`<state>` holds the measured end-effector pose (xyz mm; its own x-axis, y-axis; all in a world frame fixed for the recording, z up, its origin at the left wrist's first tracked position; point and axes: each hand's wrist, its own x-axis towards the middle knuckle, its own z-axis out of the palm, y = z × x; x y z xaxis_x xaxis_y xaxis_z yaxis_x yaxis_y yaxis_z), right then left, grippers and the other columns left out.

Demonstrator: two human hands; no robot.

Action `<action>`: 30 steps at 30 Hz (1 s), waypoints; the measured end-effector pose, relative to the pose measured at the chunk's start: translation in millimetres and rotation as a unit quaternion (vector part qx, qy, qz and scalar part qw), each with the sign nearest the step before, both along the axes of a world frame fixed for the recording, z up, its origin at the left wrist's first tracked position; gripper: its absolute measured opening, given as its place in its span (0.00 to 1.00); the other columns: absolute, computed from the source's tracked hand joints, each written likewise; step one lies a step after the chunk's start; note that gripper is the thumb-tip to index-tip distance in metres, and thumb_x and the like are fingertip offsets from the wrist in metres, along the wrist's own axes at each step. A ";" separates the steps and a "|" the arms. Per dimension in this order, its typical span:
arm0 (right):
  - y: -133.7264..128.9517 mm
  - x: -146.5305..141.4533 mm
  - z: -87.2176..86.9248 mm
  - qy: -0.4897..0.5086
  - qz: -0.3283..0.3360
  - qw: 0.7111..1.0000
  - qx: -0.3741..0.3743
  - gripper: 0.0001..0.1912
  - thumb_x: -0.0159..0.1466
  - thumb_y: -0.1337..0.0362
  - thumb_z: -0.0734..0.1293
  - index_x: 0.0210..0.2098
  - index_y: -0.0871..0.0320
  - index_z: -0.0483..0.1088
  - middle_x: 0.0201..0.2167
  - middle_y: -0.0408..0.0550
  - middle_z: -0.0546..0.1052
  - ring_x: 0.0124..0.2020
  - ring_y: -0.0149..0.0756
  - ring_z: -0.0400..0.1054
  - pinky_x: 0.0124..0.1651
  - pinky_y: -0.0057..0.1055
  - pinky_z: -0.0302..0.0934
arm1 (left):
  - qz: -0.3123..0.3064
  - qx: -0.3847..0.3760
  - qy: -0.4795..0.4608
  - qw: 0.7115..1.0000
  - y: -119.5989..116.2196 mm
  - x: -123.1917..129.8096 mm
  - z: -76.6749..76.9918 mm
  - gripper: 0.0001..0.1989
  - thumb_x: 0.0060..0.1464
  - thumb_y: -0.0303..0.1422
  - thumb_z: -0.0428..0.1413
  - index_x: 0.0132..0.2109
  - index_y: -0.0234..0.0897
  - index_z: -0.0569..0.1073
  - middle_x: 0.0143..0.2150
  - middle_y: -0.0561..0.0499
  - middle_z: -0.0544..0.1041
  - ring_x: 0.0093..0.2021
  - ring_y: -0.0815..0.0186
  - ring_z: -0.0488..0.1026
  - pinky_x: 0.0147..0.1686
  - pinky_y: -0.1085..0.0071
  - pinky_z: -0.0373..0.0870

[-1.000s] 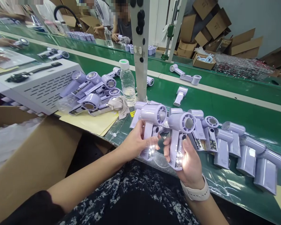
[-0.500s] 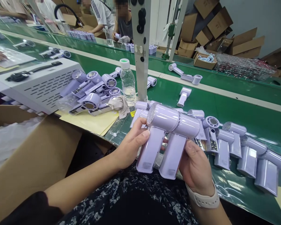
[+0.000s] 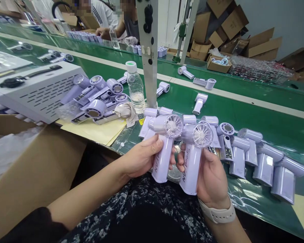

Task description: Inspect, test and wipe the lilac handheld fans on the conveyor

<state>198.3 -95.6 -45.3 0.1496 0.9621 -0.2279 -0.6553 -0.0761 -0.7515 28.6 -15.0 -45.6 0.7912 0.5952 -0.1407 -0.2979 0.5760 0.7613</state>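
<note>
Head view: our left hand (image 3: 143, 153) curls around one lilac handheld fan (image 3: 164, 160), our right hand (image 3: 211, 175) around a second fan (image 3: 192, 170), both at the green workbench (image 3: 243, 190), just turned so we see ribbed ends (image 3: 202, 134) and lettering (image 3: 186, 165).

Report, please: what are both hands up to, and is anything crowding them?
Left hand: gripping one fan. Right hand: gripping a second fan. Both heads up, grilles showing. More fans close by; bottle clear of the hands.
</note>
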 end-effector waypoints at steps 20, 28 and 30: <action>-4.8 12.8 -15.7 -0.096 -0.098 0.988 0.064 0.17 0.67 0.55 0.69 0.53 0.51 0.76 0.46 0.51 0.84 0.45 0.48 0.79 0.50 0.48 0.74 | 0.012 0.124 0.063 0.990 0.6 -4.5 9.4 0.26 0.58 0.37 0.62 0.59 0.36 0.64 0.54 0.39 0.78 0.55 0.52 0.77 0.52 0.58 0.72; -23.4 24.8 2.5 -0.463 -0.018 0.840 0.282 0.29 0.63 0.59 0.75 0.62 0.49 0.67 0.61 0.53 0.75 0.62 0.54 0.69 0.61 0.50 0.67 | 0.135 0.625 0.068 0.766 3.5 -14.2 8.3 0.16 0.58 0.30 0.62 0.53 0.40 0.71 0.55 0.42 0.80 0.62 0.53 0.74 0.66 0.50 0.65; -22.3 26.2 8.7 -0.502 0.003 0.792 0.347 0.31 0.67 0.55 0.72 0.67 0.47 0.62 0.63 0.52 0.73 0.65 0.52 0.66 0.62 0.50 0.66 | 0.191 0.737 0.025 0.648 6.7 -14.7 3.5 0.13 0.63 0.30 0.57 0.55 0.40 0.70 0.56 0.41 0.80 0.66 0.55 0.71 0.71 0.46 0.55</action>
<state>224.4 -118.0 -36.6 -0.0855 0.8056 0.5863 0.2987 0.5821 -0.7563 13.9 -8.3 -42.2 0.5632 0.2631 0.7833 -0.1578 -0.8963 0.4145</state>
